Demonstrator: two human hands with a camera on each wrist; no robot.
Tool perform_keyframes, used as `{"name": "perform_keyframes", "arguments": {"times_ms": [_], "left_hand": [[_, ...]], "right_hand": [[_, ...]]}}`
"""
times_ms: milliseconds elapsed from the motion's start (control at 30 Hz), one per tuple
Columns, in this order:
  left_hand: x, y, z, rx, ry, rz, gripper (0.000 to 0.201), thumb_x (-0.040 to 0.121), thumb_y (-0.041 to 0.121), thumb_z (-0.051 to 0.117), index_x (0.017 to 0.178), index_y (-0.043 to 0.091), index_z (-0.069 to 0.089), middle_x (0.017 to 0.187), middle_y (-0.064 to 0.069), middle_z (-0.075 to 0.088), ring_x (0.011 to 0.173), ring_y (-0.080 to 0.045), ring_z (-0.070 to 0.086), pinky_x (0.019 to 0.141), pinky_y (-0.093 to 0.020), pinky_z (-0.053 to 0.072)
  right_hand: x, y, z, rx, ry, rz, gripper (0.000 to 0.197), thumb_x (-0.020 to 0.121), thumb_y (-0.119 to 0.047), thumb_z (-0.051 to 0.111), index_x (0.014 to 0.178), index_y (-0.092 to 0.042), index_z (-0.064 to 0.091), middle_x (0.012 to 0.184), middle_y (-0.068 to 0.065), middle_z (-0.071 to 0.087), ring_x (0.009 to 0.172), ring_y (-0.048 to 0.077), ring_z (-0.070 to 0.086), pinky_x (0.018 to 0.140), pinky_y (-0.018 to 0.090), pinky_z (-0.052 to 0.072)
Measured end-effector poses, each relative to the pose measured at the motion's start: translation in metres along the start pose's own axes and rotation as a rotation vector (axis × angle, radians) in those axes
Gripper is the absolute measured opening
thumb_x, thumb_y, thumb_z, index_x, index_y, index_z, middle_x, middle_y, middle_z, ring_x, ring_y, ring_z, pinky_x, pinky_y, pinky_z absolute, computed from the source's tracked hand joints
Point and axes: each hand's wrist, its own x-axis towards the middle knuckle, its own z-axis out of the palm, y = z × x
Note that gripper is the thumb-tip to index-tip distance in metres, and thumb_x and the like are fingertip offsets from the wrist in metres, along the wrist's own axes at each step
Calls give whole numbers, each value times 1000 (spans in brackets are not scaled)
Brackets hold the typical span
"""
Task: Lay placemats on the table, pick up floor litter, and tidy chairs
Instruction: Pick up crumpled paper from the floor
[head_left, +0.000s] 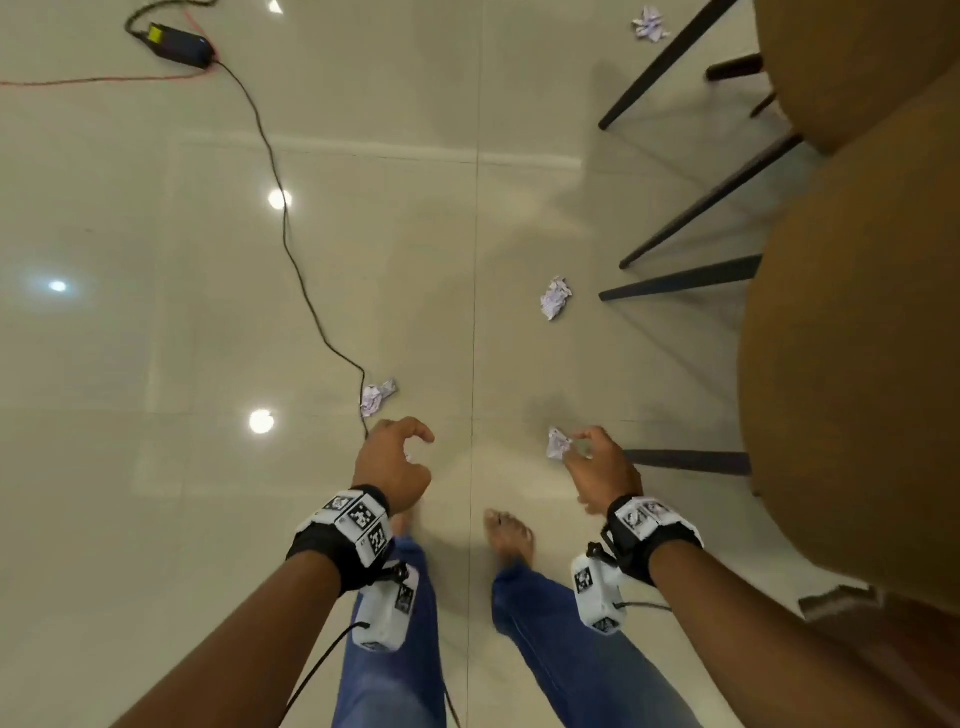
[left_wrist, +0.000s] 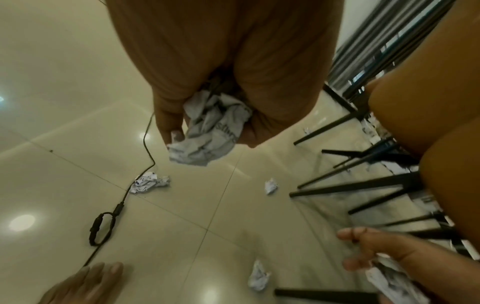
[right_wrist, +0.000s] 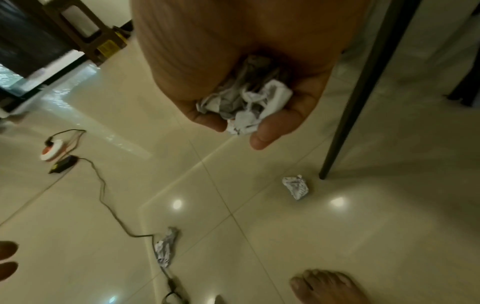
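Observation:
I am looking down at a glossy tiled floor with crumpled paper litter on it. My left hand (head_left: 410, 447) (left_wrist: 207, 142) grips one crumpled paper ball (left_wrist: 210, 127); in the head view the curled fingers hide it. My right hand (head_left: 582, 447) (right_wrist: 241, 131) holds another paper ball (right_wrist: 244, 105), which sticks out at its fingertips (head_left: 558, 444). Loose balls lie by the cable (head_left: 377, 396) (right_wrist: 166, 246), near a chair leg (head_left: 555, 297) (right_wrist: 296, 187), and far off (head_left: 649, 23). Brown padded chairs (head_left: 857, 364) stand on the right.
A black cable (head_left: 283, 208) runs from a power adapter (head_left: 179, 44) across the floor to my left hand. Slanted black chair legs (head_left: 680, 283) (right_wrist: 363, 92) jut out on the right. My bare feet (head_left: 511, 535) stand below the hands. One more paper ball (left_wrist: 258, 277) lies near them.

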Motion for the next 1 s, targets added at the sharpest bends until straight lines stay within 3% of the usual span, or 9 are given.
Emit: {"name": "perform_keyframes", "arguments": {"times_ms": [133,267,367,433,533,633,767,900,1000], "left_hand": [[114,-65,27,236,-145,7,47,74,2,59,117,20,57,128,-9,43,109,-28,54,87,-29,44],[215,-121,54,293,-72,-47,69,77,8,59,142,23,39,150,-11,25,119,-38,52,98,-37,46],[267,-155,74,357,-59,-102,81,79,12,58,149,29,21,157,-13,7,121,-45,50,97,-40,45],[291,-172,89,455,-79,-107,84,78,11,59,149,31,17,154,-15,9,118,-46,50,95,-41,46],[313,-192,104,513,-1,3,58,78,3,56,132,17,41,131,-20,31,96,-45,59,82,-44,54],[323,-192,106,572,34,140,19,84,12,56,103,5,56,107,-19,44,71,-41,60,67,-47,54],[324,-168,105,447,57,240,26,85,33,64,79,8,59,90,-12,47,68,-39,58,67,-37,49],[340,-134,97,318,115,360,31,84,40,64,77,10,62,88,-8,53,74,-32,58,66,-29,40],[354,-113,92,279,180,451,32,86,40,62,77,10,61,90,-5,58,77,-27,57,65,-27,35]], "right_hand": [[86,39,67,70,29,99,50,82,-32,58,128,-40,43,114,1,57,79,31,68,58,40,61],[183,76,133,109,75,205,70,82,-28,60,140,-49,27,128,9,53,80,35,68,43,29,54],[232,95,177,58,97,255,74,83,-29,64,143,-44,23,134,15,43,89,39,64,66,40,60],[249,100,201,12,125,249,63,86,-27,63,140,-32,32,132,18,40,97,42,60,80,40,55],[253,93,220,-46,185,115,36,86,-23,62,119,-20,48,119,15,51,95,38,59,78,35,45],[259,72,211,-88,222,-114,21,84,-24,65,100,-19,52,100,5,53,82,32,57,67,30,37],[295,16,156,-89,395,-367,18,80,-22,69,92,-15,57,101,8,53,81,35,60,66,29,40],[368,-45,89,-104,439,-414,22,77,-22,72,92,-15,58,122,8,53,98,31,58,76,28,40],[412,-73,71,-183,333,-351,24,73,-26,75,87,-22,55,131,7,50,107,32,57,85,33,44]]}}
